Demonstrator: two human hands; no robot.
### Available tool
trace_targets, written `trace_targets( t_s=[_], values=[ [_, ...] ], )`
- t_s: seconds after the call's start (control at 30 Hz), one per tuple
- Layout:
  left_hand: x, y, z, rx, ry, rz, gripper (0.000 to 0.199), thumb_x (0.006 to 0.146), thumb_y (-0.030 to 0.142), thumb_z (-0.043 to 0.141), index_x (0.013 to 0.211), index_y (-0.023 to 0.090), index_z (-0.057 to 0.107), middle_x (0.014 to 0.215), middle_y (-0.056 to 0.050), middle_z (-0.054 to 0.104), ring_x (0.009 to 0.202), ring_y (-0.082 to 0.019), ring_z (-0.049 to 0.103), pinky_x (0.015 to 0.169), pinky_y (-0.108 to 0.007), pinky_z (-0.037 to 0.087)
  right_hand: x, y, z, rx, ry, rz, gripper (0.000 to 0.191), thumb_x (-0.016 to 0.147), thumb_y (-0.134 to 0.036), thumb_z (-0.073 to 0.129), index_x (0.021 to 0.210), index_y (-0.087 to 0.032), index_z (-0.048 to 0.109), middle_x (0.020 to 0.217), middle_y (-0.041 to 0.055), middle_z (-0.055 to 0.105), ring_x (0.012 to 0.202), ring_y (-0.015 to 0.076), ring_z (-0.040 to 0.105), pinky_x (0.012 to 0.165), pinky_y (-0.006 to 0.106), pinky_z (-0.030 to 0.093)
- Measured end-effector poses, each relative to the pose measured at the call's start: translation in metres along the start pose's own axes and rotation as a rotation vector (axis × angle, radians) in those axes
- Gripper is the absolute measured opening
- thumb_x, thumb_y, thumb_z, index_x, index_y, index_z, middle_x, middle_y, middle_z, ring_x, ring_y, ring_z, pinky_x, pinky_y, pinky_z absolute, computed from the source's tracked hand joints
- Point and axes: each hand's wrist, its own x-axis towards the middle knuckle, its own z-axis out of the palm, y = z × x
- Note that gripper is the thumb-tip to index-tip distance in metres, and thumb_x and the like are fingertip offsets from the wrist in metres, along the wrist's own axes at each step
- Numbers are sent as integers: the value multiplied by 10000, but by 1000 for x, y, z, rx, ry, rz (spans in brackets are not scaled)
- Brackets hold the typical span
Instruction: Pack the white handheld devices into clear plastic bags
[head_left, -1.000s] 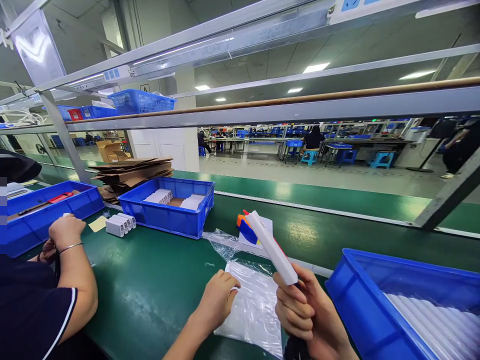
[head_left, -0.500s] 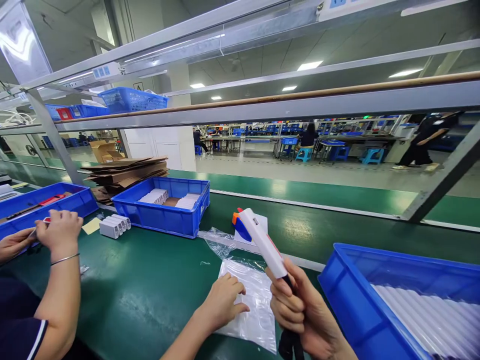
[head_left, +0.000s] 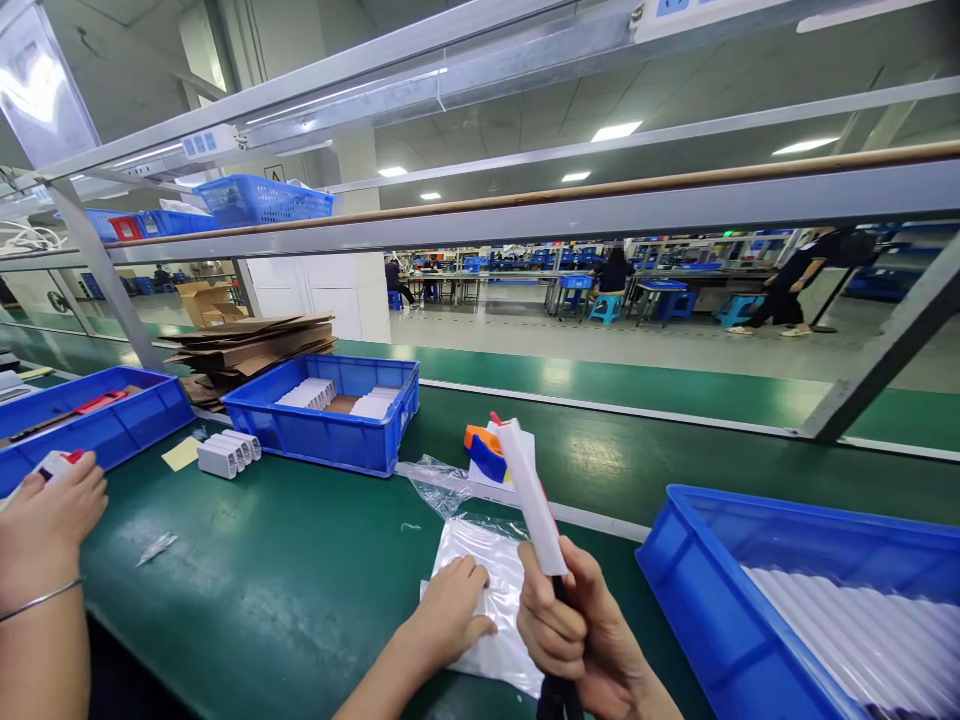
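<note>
My right hand [head_left: 562,630] is wrapped round the lower end of a white stick-like device [head_left: 531,495] with a red edge, which stands tilted up; a black strap [head_left: 559,695] hangs below the fist. My left hand [head_left: 454,605] rests on a clear plastic bag of white items [head_left: 487,550] lying on the green table, its fingers bent and slightly apart. Behind the device, an orange and blue object [head_left: 486,455] sits on a white card.
At the right stands a blue bin [head_left: 750,630] of white tubes. Back left, another blue bin [head_left: 315,445] holds white parts, beside white casings [head_left: 225,455] and cardboard [head_left: 251,350]. A person's hand [head_left: 56,500] is at far left. A metal shelf [head_left: 480,218] crosses above.
My right hand has moved slightly left, and the device has turned more upright, its side now facing me. The neighbour's arm has shifted left. In the background, a walking person has moved left.
</note>
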Motion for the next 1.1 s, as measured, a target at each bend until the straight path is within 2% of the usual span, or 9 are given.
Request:
trace_targets(
  t_s=[0.17,0.33,0.4,0.53,0.67,0.8,0.9,1.1],
  values=[
    [1,3,-3,39,22,-72,327,810,220,797,1082,177,622,1189,-96,638,1067,-275,613,921,-359,464,-3,-4,1,-58,67,-120,496,796,-628,809,692,-161,678,406,-190,139,340,-20,-6,292,89,112],
    [8,-1,-2,43,61,-72,87,904,176,644,978,221,647,1078,-31,661,978,-214,637,844,-300,459,-10,-5,9,-144,150,-193,473,793,-573,836,666,-128,738,435,-158,199,380,-3,92,352,115,153],
    [11,-4,-2,42,81,-70,95,929,158,581,926,220,653,1030,-24,666,951,-203,636,816,-290,450,-13,-7,11,-163,159,-206,477,788,-587,836,673,-131,751,441,-150,212,387,2,107,359,122,165],
    [15,-8,-4,30,98,-62,40,925,240,626,926,213,655,1011,-22,680,936,-198,624,801,-283,440,-13,-16,11,-168,152,-258,457,796,-609,819,692,-168,760,442,-157,165,382,13,81,343,124,156],
    [20,-7,-8,17,67,-46,316,772,376,827,970,198,656,1037,-32,691,968,-220,616,793,-285,441,-13,-26,9,-157,163,-318,430,842,-597,781,715,-189,742,465,-164,128,379,16,32,329,125,130],
    [29,-6,-12,-3,6,-22,133,801,273,799,824,204,687,912,-11,708,915,-207,627,755,-270,420,-15,-30,9,-164,170,-350,423,856,-590,770,716,-193,728,476,-160,134,385,21,24,329,132,122],
    [33,-6,-18,-38,-10,2,71,818,226,767,786,204,708,848,-2,714,823,-187,624,703,-260,406,-18,-31,11,-176,174,-365,423,856,-587,771,706,-195,719,472,-158,139,383,25,27,328,142,113],
    [21,-6,-35,-154,64,91,82,860,223,687,799,205,738,859,-28,734,854,-204,625,761,-284,426,-17,-34,15,-212,186,-380,457,851,-611,760,660,-197,729,458,-141,161,385,35,54,331,162,126]
  ],
)
